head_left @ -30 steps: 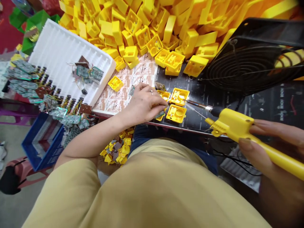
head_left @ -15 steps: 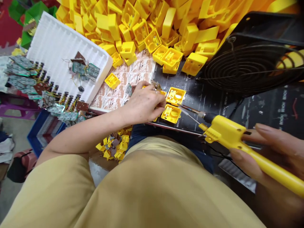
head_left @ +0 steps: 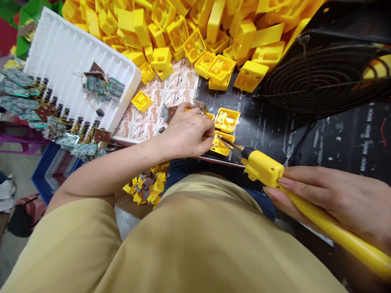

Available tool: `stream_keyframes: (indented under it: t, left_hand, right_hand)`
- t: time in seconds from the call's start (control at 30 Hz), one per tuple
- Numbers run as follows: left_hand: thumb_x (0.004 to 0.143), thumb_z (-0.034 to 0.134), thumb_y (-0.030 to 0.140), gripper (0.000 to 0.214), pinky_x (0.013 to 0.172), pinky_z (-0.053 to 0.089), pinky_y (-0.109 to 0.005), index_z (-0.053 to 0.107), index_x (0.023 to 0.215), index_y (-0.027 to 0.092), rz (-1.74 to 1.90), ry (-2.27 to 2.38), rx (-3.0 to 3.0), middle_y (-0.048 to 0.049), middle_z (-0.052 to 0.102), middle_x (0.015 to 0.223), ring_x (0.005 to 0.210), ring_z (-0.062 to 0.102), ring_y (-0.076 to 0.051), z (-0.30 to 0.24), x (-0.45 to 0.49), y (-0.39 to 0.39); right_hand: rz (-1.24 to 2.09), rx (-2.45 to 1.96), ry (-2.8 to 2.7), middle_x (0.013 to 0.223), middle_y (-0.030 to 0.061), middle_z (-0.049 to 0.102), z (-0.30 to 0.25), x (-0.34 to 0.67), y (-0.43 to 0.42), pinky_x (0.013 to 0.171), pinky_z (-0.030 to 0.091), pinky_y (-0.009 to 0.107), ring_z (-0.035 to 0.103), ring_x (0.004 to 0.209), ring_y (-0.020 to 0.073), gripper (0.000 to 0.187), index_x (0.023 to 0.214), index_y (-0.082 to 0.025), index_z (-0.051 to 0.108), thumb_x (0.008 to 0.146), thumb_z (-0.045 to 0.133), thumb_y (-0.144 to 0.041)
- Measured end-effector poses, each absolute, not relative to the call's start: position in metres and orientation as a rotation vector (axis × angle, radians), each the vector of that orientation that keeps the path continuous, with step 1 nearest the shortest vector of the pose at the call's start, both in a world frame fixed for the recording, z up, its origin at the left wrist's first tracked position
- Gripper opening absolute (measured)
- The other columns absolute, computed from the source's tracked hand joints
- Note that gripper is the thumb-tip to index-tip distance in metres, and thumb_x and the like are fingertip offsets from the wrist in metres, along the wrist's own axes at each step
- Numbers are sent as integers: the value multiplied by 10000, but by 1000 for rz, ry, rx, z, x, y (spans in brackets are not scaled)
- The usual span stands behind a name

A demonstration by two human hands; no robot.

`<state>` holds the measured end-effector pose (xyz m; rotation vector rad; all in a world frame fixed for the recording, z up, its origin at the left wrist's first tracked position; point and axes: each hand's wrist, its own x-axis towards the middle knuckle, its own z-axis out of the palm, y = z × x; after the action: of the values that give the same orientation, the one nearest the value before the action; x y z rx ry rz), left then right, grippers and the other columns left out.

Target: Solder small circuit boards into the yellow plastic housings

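Note:
My right hand point(head_left: 332, 199) grips a yellow soldering iron point(head_left: 265, 167) with a thin metal guide beside its tip. The tip reaches into the lower yellow plastic housing point(head_left: 225, 149), close to my left fingertips. My left hand point(head_left: 191, 132), with a ring on one finger, is pinched closed at that housing's left side; whatever it holds is hidden by the fingers. Just above lies a second open yellow housing point(head_left: 227, 120). Part of another yellow piece and a small circuit board point(head_left: 171, 114) show behind my left hand.
Yellow housings point(head_left: 220, 69) are heaped along the back. On the left, a white ribbed foam tray point(head_left: 73, 53) carries wired circuit boards point(head_left: 104, 87). A black fan point(head_left: 317, 77) with a wire guard stands at the right. Below the table edge is a box of yellow parts point(head_left: 148, 187).
My right hand has moved left with the soldering iron, bringing its tip from beside the housings into the lower one. My left hand stays nearly in place.

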<state>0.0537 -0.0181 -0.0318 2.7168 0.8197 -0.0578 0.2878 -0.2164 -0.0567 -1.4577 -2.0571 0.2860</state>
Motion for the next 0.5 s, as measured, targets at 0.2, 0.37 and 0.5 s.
stream_keyframes:
  t: [0.2, 0.37, 0.5]
  left_hand:
    - [841, 518, 270, 203, 1074, 383, -523, 686, 747, 208, -20, 797, 2717, -26, 717, 749, 878, 624, -227, -31, 52, -19]
    - [852, 522, 282, 201, 1083, 375, -529, 685, 758, 209, -7, 812, 2698, -21, 716, 754, 869, 614, -221, -30, 50, -18]
    - [855, 517, 274, 211, 1098, 371, -529, 688, 751, 205, -36, 804, 2707, -24, 721, 766, 879, 620, -223, -32, 52, -18]
  right_hand:
    - [161, -1324, -2123, 1066, 22, 702, -56, 309, -216, 790, 576, 253, 688, 906, 135, 127, 1091, -205, 664, 972, 697, -174]
    - [95, -1254, -2131, 1007, 43, 696, -54, 306, -208, 750, 572, 207, 690, 851, 111, 149, 1092, -168, 626, 968, 709, -168]
    - [155, -1342, -2048, 970, 32, 704, -52, 290, -209, 852, 573, 201, 692, 879, 92, 34, 1059, -186, 624, 1030, 628, -203]
